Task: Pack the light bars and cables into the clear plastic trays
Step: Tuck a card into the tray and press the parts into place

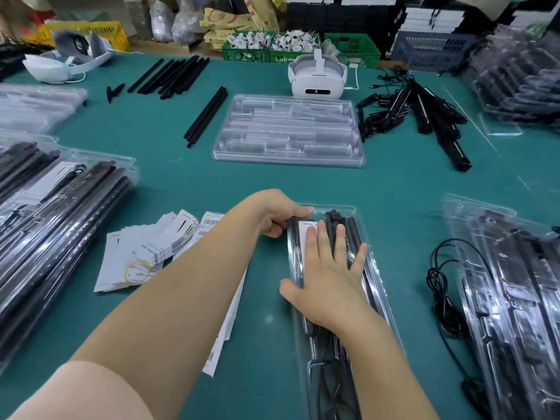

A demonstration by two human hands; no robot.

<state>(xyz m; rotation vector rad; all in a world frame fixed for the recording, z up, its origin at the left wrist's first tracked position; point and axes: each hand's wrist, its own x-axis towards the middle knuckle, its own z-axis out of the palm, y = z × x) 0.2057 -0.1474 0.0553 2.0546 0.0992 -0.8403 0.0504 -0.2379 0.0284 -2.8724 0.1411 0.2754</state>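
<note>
At 5 o'clock on the table, I've got right hand [328, 277] flat, pressing the filled clear tray [375, 286], left hand [277, 218] pinching its 12 o'clock corner; thin slippery flexy plastic, so grab edges.

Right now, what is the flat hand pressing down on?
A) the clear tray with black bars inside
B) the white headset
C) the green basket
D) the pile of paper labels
A: the right hand lies flat, fingers straight, on top of the clear tray filled with black light bars, while the left hand holds the tray's far corner.
</note>
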